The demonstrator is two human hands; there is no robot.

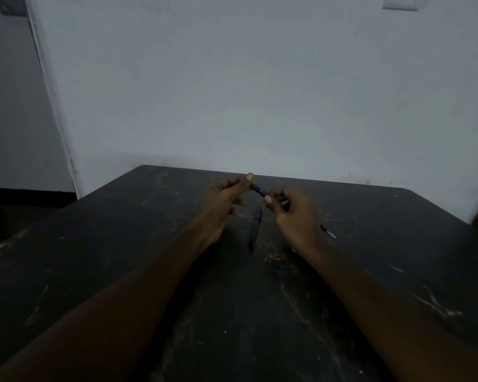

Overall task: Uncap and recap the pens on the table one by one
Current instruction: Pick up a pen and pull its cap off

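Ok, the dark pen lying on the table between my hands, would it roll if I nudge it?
The dark pen looks slim and round, so a sideways nudge would probably roll it. What may be a clip near its far end could stop it. It likely feels light and stiff.

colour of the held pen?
Dark, bluish-black; dim light hides detail. The pen is between the left hand and right hand in the head view.
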